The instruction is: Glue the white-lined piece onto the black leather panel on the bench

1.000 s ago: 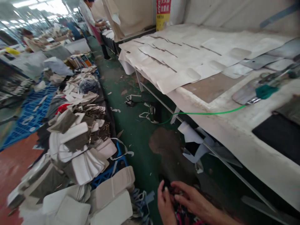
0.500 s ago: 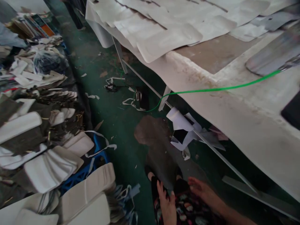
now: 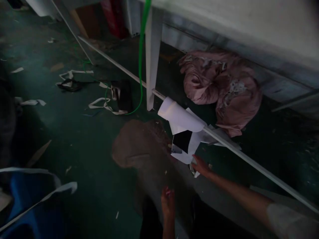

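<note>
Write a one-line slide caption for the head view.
Right hand reaches white paper sheets draped on a table's floor rail; left hand hovers below, pink cloth bundle beyond.

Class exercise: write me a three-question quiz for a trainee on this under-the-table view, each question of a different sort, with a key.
1. True or false: the right hand reaches to the white sheets draped over the low rail.
2. What lies under the table behind that rail? A) a pink crumpled cloth B) a red bucket C) a stack of books
3. What colour is the cable hanging beside the table leg?

Key: 1 true. 2 A, the pink crumpled cloth. 3 green.
</note>
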The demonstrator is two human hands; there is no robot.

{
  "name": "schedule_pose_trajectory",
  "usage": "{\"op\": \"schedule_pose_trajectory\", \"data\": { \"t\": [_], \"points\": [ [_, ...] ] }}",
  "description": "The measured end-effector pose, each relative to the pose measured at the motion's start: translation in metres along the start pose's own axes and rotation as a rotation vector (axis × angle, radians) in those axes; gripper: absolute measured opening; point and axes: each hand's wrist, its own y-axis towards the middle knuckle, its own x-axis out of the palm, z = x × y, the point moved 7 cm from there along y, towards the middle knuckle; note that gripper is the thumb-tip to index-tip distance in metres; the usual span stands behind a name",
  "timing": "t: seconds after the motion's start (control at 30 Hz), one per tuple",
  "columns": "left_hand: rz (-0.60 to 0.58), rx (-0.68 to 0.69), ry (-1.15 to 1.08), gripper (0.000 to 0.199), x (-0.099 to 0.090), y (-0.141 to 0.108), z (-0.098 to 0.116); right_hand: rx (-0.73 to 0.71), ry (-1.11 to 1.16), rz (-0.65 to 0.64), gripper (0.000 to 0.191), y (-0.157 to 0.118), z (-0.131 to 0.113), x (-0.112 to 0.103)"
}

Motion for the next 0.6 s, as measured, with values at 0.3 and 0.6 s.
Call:
{"op": "schedule_pose_trajectory", "data": {
  "t": [0.3, 0.6],
  "points": [
    [-0.118, 0.23, 0.029, 0.07, 0.111, 0.144, -0.009, -0.204, -0.049, 0.214, 0.049, 0.094, 0.073, 0.029],
    [-0.171, 0.438, 0.175, 0.052, 0.199, 0.206, 0.01, 0.185, -0.057, 0.547, 0.031, 0.122, 0.268, -0.042]
  ]
}}
